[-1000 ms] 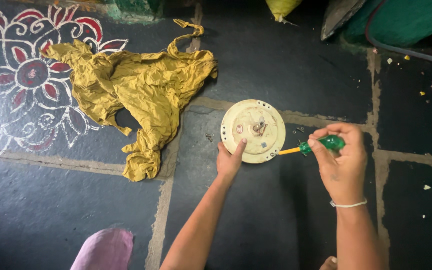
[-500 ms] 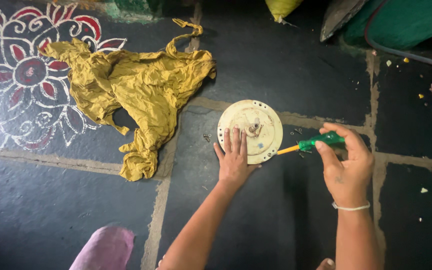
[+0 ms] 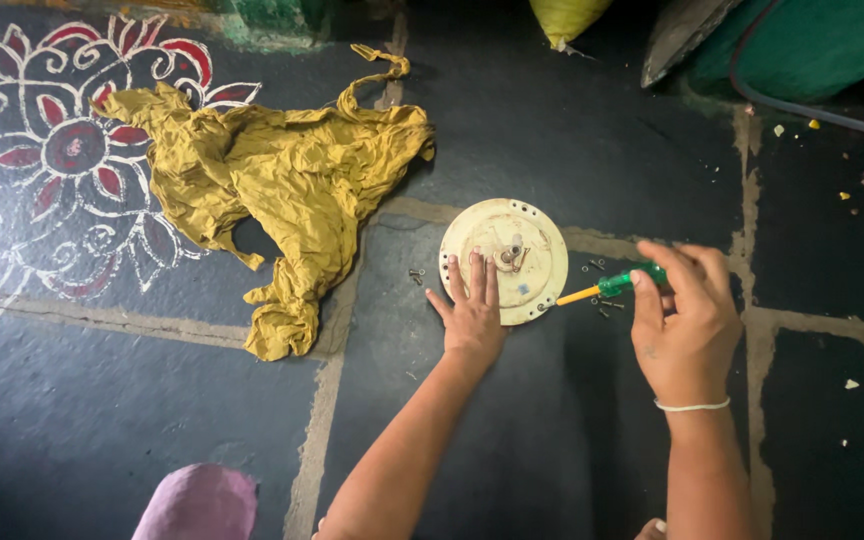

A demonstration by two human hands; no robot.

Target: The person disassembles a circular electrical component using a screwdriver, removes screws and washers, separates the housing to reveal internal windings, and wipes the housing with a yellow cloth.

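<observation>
Yellow cloth [image 3: 272, 190] lies crumpled on the dark stone floor [image 3: 102, 400]. Left hand [image 3: 472, 315] presses flat, fingers spread loose, on the round cream disc [image 3: 504, 258] lying on the floor. Right hand [image 3: 687, 320], fingers clenched around a green-handled screwdriver [image 3: 612, 288], tip at the disc's edge. Loose screws [image 3: 600, 300] nearby.

Clearance around the round cream metal plate [image 3: 503, 260] on the dark stone floor [image 3: 572, 150].

Near edge blocked: left hand [image 3: 472, 312] flat on the plate; right hand [image 3: 685, 322] holds a green-handled screwdriver [image 3: 607, 288] with its tip at the plate's right rim. Small loose screws [image 3: 416, 274] just left of the plate, more [image 3: 607, 306] just right. Crumpled yellow cloth [image 3: 282, 190] covers the floor further left. Floor beyond the plate's far edge is bare up to a green bundle [image 3: 812, 50].
</observation>
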